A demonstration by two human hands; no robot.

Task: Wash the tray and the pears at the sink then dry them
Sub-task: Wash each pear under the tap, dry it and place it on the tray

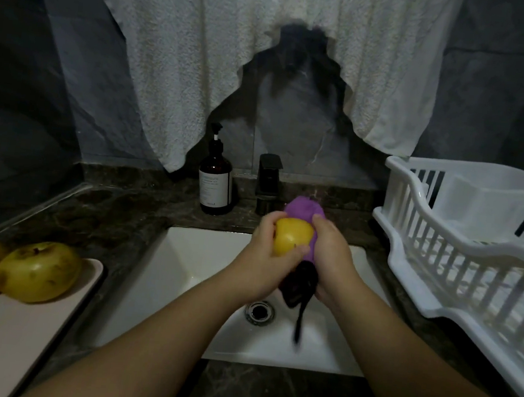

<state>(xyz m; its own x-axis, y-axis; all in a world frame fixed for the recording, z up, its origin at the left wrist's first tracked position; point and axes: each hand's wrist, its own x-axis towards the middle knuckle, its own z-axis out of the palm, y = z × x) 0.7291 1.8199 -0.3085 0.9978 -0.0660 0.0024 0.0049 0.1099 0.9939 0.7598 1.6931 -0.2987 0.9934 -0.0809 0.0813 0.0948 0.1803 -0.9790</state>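
Over the white sink (pixel 185 255), the left hand (pixel 261 262) curls its grip round a yellow pear (pixel 292 236), while the right hand (pixel 333 259) grips a purple cloth (pixel 304 209) against it. Two more pears (pixel 37 271) sit on the tray (pixel 17 334), on the worktop (pixel 131 211) at left.

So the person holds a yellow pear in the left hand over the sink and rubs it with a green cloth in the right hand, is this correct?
Not quite: the cloth is purple, not green, as the head view shows. The rest stands: the left hand holds the yellow pear over the sink, and the right hand rubs it with the cloth.
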